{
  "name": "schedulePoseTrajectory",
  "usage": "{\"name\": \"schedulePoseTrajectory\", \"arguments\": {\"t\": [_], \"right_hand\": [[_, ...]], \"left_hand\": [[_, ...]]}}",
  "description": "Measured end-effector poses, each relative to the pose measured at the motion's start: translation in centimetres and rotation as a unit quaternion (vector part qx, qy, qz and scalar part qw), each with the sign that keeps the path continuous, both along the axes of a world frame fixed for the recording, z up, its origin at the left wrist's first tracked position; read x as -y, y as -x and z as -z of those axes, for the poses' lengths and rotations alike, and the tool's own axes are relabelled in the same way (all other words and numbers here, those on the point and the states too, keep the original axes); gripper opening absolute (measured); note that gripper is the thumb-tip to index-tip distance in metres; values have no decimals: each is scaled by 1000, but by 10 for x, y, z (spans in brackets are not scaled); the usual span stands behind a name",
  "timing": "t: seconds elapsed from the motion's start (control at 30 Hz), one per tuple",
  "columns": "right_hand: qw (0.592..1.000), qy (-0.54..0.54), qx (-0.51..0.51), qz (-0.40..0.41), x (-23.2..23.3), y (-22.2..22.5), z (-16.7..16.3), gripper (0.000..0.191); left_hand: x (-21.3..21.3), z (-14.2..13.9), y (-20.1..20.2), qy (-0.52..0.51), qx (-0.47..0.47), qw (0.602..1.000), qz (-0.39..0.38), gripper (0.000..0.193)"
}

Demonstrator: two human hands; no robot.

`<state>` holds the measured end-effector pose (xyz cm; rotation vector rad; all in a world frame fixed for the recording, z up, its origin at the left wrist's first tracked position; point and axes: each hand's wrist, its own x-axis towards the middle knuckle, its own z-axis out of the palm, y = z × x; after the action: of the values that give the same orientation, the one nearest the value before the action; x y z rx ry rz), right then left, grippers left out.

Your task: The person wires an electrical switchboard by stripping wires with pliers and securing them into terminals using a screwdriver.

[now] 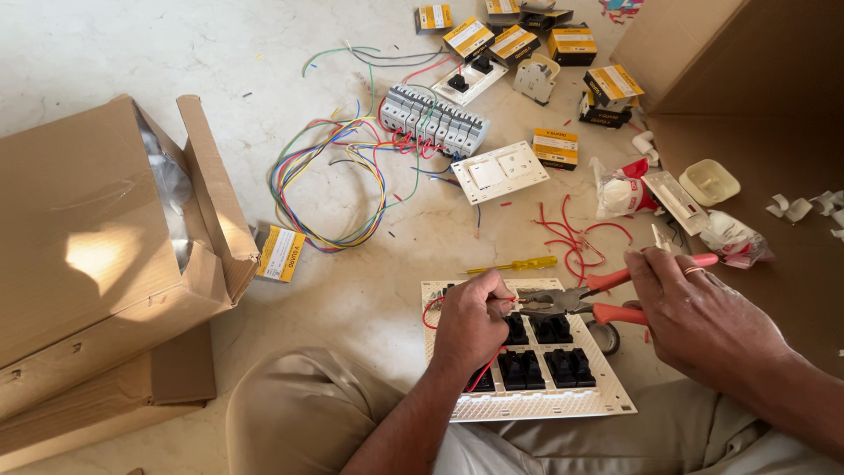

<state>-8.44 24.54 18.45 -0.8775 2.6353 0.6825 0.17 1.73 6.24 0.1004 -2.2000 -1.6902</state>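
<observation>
A thin red wire loops off the left edge of a white switch panel that lies flat on the marble floor in front of the person's knees; the wire's free end runs roughly level, left to right, into the jaws of a pair of pliers. The left hand is knuckles-up over the panel, its fingers curled tight and pinching the wire just beside the plier tips. The right hand comes in from the right, wrist bent, fingers clenched around the pliers' smooth red handles. The pliers' long axis lies nearly horizontal, steel nose pointing left toward the left hand. The panel is a perforated plastic rectangle holding blocky black switch modules. Just beyond it lies a translucent yellow screwdriver, pointing left. Further off sit a grey row of circuit breakers with tangled coloured wires, and a creased cardboard box at left.
</observation>
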Motion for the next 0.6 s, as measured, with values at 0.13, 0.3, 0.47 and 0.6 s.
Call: {"name": "schedulePoseTrajectory", "arguments": {"t": [0.13, 0.3, 0.47, 0.6], "right_hand": [[985, 119, -73, -96, -3, 0, 2, 69], [998, 3, -59, -14, -14, 4, 14, 44], [931, 51, 280, 227, -18, 28, 25, 26], [783, 78, 530, 317, -16, 58, 22, 34]], "left_hand": [[0, -1, 0, 3, 2, 1000, -6, 15], [0, -5, -2, 1, 11, 1000, 0, 15], [0, -10, -5, 1, -30, 999, 12, 19], [0, -12, -7, 14, -15, 1000, -13, 20]]}}
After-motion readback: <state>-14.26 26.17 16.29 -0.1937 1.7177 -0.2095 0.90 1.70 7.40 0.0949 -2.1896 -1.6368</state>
